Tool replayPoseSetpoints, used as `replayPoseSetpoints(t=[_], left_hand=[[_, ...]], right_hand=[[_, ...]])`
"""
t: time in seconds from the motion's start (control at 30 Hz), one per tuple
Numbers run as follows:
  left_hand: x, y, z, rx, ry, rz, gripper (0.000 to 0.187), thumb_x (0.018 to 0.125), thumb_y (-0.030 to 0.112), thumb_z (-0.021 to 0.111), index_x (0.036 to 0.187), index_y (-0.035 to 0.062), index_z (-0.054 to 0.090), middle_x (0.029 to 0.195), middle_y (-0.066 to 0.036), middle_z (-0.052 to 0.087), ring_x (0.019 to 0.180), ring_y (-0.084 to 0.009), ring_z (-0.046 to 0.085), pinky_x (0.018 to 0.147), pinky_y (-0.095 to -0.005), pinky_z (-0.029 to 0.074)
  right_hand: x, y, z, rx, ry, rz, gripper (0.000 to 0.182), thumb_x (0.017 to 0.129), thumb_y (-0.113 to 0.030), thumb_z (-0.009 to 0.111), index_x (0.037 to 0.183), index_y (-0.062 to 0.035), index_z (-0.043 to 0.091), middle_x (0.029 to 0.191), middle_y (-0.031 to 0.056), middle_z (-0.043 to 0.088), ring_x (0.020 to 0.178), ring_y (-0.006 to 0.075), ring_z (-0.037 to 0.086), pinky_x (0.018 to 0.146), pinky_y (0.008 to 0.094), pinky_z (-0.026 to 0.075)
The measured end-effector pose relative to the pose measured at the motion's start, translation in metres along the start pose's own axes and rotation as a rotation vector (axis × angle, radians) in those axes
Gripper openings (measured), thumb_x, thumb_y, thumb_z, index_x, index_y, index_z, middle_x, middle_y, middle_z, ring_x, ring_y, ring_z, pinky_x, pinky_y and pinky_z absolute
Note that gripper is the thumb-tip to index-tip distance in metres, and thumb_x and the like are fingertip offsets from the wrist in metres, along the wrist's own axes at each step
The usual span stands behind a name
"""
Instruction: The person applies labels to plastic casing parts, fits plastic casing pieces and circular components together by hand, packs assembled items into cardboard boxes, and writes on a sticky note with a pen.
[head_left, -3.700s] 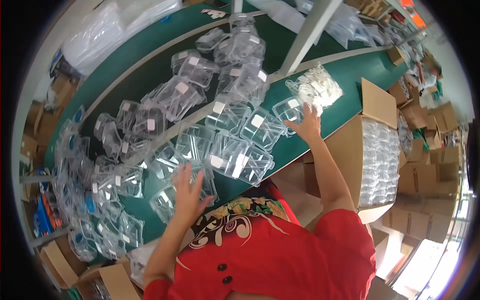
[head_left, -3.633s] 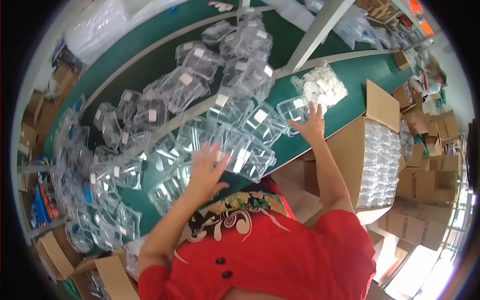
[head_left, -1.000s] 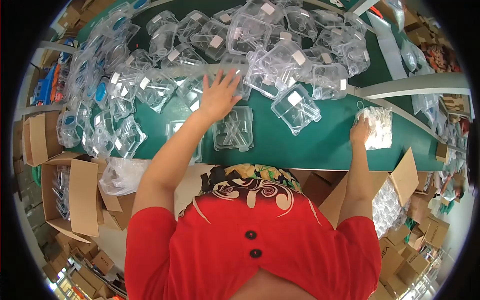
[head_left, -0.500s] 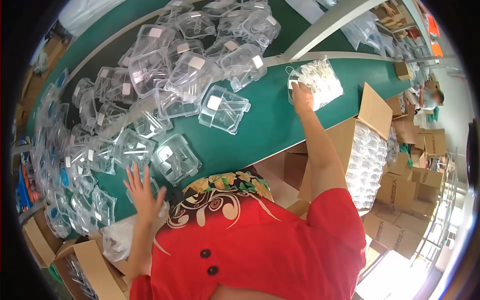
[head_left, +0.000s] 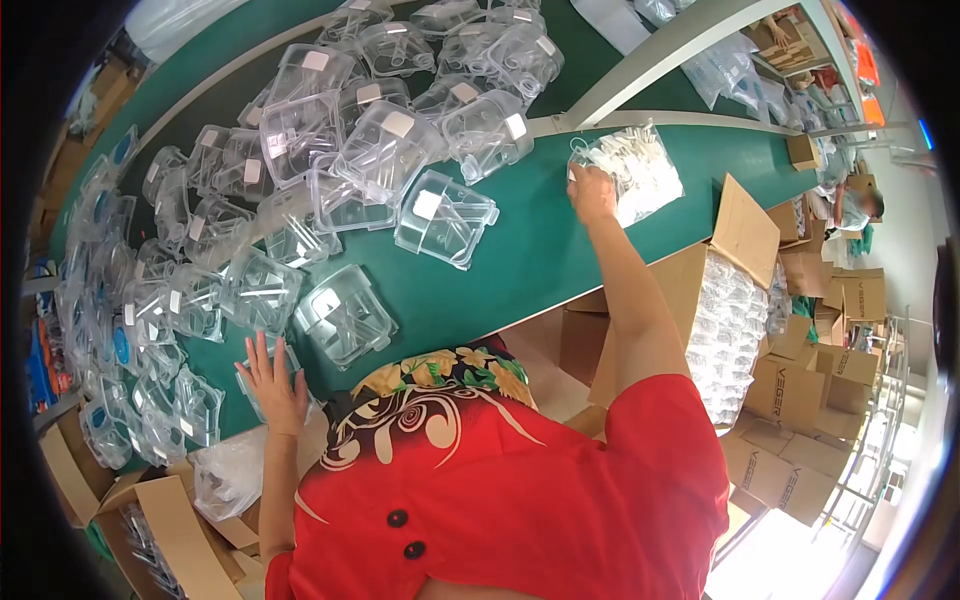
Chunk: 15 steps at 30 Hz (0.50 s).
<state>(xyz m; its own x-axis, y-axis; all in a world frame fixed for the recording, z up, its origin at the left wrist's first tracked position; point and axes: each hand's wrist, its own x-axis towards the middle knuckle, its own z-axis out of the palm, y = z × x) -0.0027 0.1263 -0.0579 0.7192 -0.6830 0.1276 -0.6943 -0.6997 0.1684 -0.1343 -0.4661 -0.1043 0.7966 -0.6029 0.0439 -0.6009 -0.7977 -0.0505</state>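
Toward the upper right, my right hand (head_left: 592, 192) closes on the soft, light bag of white pieces (head_left: 640, 170) at its edge, while my left hand (head_left: 270, 385) lies spread flat on a stiff, slippery clear plastic tray (head_left: 262, 380).

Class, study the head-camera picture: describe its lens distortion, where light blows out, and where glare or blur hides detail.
Head view: strong fisheye, black corners, the green table edge bowed; daylight blows out at lower right beyond the brown cardboard boxes; the clear plastic clamshell trays catch white glare; the left hand lies flat and sharp; the right hand on the clear bag of white parts is slightly soft.
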Motion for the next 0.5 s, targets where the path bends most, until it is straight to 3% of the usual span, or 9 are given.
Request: replayPoseSetpoints(t=[0.1,0.2,0.23,0.33,0.37,0.47,0.5], left_hand=[[0.004,0.004,-0.012,-0.085,0.091,-0.026,0.063,0.078,0.01,0.064,0.137,0.0071,0.042,0.151,-0.02,0.023,0.141,-0.0411,0.017,0.11,-0.0616,0.008],[0.016,0.017,-0.032,-0.171,0.166,-0.042,0.059,0.08,0.006,0.062,0.136,0.0057,0.043,0.15,-0.021,0.023,0.14,-0.041,0.018,0.11,-0.0583,0.013],[0.022,0.022,-0.036,-0.199,0.19,-0.041,0.057,0.081,0.004,0.061,0.135,0.0052,0.043,0.15,-0.022,0.023,0.14,-0.041,0.018,0.111,-0.0566,0.015],[0.048,0.052,-0.045,-0.369,0.221,-0.025,0.054,0.083,-0.001,0.057,0.134,0.005,0.044,0.15,-0.02,0.025,0.14,-0.0384,0.022,0.111,-0.0466,0.022],[0.058,0.063,-0.043,-0.418,0.218,-0.004,0.052,0.083,-0.002,0.057,0.133,0.0045,0.046,0.149,-0.02,0.027,0.139,-0.0377,0.024,0.111,-0.0451,0.023],[0.087,0.093,-0.038,-0.57,0.181,0.087,0.046,0.082,-0.004,0.056,0.128,0.0034,0.05,0.146,-0.02,0.033,0.135,-0.0357,0.033,0.11,-0.0419,0.027],[0.096,0.103,-0.036,-0.627,0.155,0.133,0.044,0.082,-0.004,0.056,0.126,0.0032,0.052,0.144,-0.019,0.036,0.132,-0.035,0.037,0.108,-0.0417,0.03]], right_hand=[[0.003,0.014,0.006,0.065,0.125,0.166,0.035,0.079,-0.021,0.063,0.113,-0.0157,0.063,0.091,0.0135,0.065,0.088,0.0336,0.062,0.079,0.0407,0.051],[-0.006,0.019,-0.023,0.444,0.261,0.424,0.031,0.075,-0.018,0.062,0.105,-0.0147,0.069,0.077,0.0147,0.066,0.076,0.0326,0.065,0.074,0.0378,0.053],[-0.009,0.018,-0.033,0.515,0.275,0.477,0.027,0.074,-0.009,0.06,0.099,-0.0079,0.071,0.069,0.0131,0.065,0.071,0.0263,0.068,0.067,0.033,0.053],[-0.014,0.034,-0.022,1.089,0.224,0.652,0.027,0.075,0.0,0.059,0.101,0.0004,0.068,0.071,0.0101,0.064,0.073,0.0182,0.067,0.063,0.0274,0.054],[-0.013,0.039,-0.015,1.22,0.239,0.681,0.026,0.077,0.007,0.057,0.101,0.008,0.064,0.077,0.009,0.064,0.074,0.0159,0.067,0.062,0.0241,0.055],[-0.017,0.027,-0.021,1.456,0.335,0.788,0.027,0.08,0.006,0.057,0.107,0.0094,0.061,0.082,0.0113,0.064,0.073,0.018,0.066,0.064,0.0247,0.057],[-0.021,0.021,-0.025,1.471,0.326,0.771,0.026,0.084,0.0,0.061,0.107,0.0096,0.059,0.085,0.0115,0.065,0.073,0.0183,0.066,0.062,0.0256,0.056]])
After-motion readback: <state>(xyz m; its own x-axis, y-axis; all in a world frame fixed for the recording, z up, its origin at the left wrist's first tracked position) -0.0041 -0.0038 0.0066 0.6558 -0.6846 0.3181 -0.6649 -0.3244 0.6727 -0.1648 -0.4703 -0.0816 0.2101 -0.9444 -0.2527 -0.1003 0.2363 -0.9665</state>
